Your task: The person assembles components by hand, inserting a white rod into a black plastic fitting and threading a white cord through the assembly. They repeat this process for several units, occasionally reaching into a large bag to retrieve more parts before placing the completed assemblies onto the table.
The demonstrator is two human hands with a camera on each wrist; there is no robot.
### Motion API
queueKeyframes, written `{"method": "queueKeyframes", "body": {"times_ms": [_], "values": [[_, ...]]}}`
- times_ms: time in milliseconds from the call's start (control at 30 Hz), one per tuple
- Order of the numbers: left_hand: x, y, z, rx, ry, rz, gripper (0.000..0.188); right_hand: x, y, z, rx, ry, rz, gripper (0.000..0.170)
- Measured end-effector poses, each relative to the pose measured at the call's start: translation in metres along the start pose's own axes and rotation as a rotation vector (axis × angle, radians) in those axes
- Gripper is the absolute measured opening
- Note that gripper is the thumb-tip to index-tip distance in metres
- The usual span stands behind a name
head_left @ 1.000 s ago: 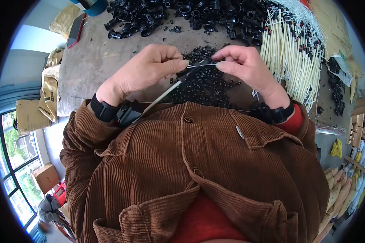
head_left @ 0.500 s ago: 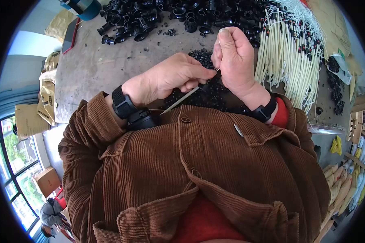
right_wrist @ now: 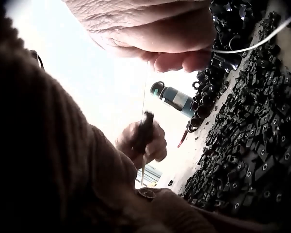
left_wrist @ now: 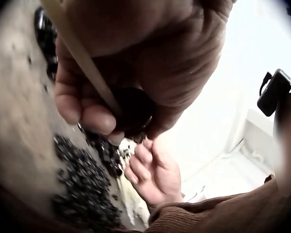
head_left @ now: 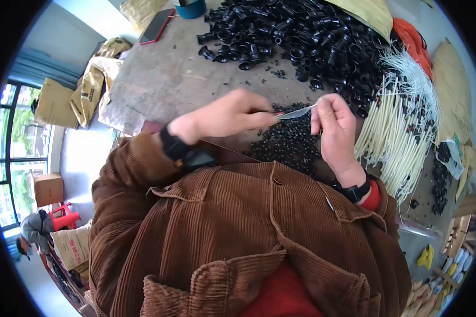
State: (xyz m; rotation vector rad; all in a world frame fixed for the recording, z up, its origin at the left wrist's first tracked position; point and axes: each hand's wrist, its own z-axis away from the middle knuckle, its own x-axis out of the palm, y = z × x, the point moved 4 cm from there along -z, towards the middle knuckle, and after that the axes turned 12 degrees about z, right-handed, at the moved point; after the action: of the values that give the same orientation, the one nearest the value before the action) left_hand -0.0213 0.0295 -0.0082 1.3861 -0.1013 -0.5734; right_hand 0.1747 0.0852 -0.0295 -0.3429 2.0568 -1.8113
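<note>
My left hand [head_left: 227, 113] grips a thin cream tube [left_wrist: 82, 56] with a black end piece [left_wrist: 133, 109], above the table. A white string [head_left: 299, 112] runs from that end piece across to my right hand [head_left: 336, 127], whose curled fingers pinch it. In the right wrist view the string's loose tail [right_wrist: 262, 43] sticks out past the fingers. Below both hands spreads a heap of small black parts [head_left: 288, 140]. In the head view the left hand is blurred and hides most of the tube.
Large black fittings [head_left: 301, 42] are piled at the back. To the right lies a bundle of cream tubes [head_left: 394, 127] with white strings. A phone [head_left: 157, 26] and a teal bottle [head_left: 190, 8] are at the far left. One person [head_left: 34, 227] is in the background.
The right hand came up beside the left as a fist, and now the hands are apart with the string stretched between them. The head view has turned, shifting the table rightward and down.
</note>
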Motion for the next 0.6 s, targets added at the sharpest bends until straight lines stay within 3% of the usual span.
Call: {"method": "queueKeyframes", "body": {"times_ms": [33, 133, 200, 267, 300, 400, 433, 533, 600], "values": [[-0.012, -0.005, 0.022, -0.048, 0.026, -0.045, 0.023, 0.000, -0.001, 0.002, -0.010, -0.007, -0.006, 0.013], [-0.055, -0.017, 0.101, -0.297, -0.036, -0.250, 0.027, 0.015, 0.007, 0.010, 0.039, -0.462, 0.406, 0.014], [-0.075, -0.026, 0.153, -0.307, 0.040, -0.302, 0.030, 0.016, 0.010, 0.013, 0.061, -0.514, 0.392, 0.013], [-0.086, -0.027, 0.188, -0.602, 0.128, -0.442, 0.034, 0.019, 0.013, 0.016, 0.126, -0.631, 0.366, 0.013], [-0.085, -0.029, 0.191, -0.589, 0.128, -0.447, 0.034, 0.019, 0.013, 0.015, 0.121, -0.621, 0.374, 0.013], [-0.104, -0.032, 0.184, -0.300, 0.675, -0.485, 0.043, 0.008, 0.014, 0.011, 0.205, -0.481, 0.303, 0.012], [-0.107, -0.038, 0.170, -0.277, 0.667, -0.485, 0.043, 0.003, 0.013, 0.009, 0.203, -0.461, 0.315, 0.012], [-0.131, -0.051, 0.106, -0.051, 0.838, -0.174, 0.053, -0.030, 0.013, -0.002, 0.256, -0.134, 0.304, 0.011], [-0.154, -0.073, 0.060, -0.050, 0.835, -0.198, 0.050, -0.060, 0.016, -0.014, 0.204, 0.013, 0.354, 0.013]]}}
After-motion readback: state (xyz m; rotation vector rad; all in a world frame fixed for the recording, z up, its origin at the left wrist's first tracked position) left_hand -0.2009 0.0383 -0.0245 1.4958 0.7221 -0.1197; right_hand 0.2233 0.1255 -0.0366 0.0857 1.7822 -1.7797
